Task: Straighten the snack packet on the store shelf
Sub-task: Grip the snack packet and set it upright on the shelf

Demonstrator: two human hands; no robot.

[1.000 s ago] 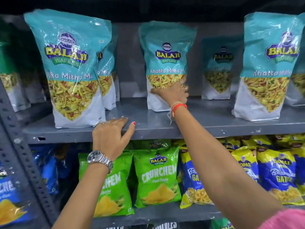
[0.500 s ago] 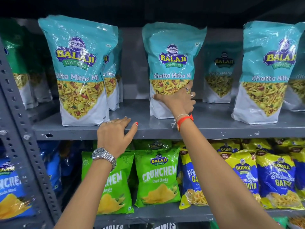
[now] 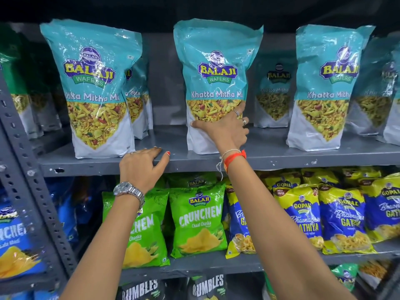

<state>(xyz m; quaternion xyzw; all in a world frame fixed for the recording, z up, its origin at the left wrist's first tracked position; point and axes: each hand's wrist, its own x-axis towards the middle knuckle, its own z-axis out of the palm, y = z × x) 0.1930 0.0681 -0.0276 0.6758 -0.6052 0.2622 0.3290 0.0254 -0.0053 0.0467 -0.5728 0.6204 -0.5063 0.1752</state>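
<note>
A teal and white Balaji Khatta Mitha Mix packet (image 3: 215,68) stands upright near the front edge of the grey upper shelf (image 3: 281,158). My right hand (image 3: 225,131) grips its lower front, fingers wrapped around the right side and thumb across the left. My left hand (image 3: 141,167), with a silver watch on the wrist, rests flat on the shelf's front edge, left of the packet, holding nothing.
Matching teal packets stand at the left (image 3: 95,87) and right (image 3: 326,87), with more behind. Green Crunchem bags (image 3: 197,219) and blue-yellow Gopal bags (image 3: 344,217) fill the shelf below. A perforated grey upright (image 3: 28,169) frames the left side.
The middle packet has come forward from the back of the shelf to near its front edge, with my right hand on it. My left hand has stayed on the shelf edge.
</note>
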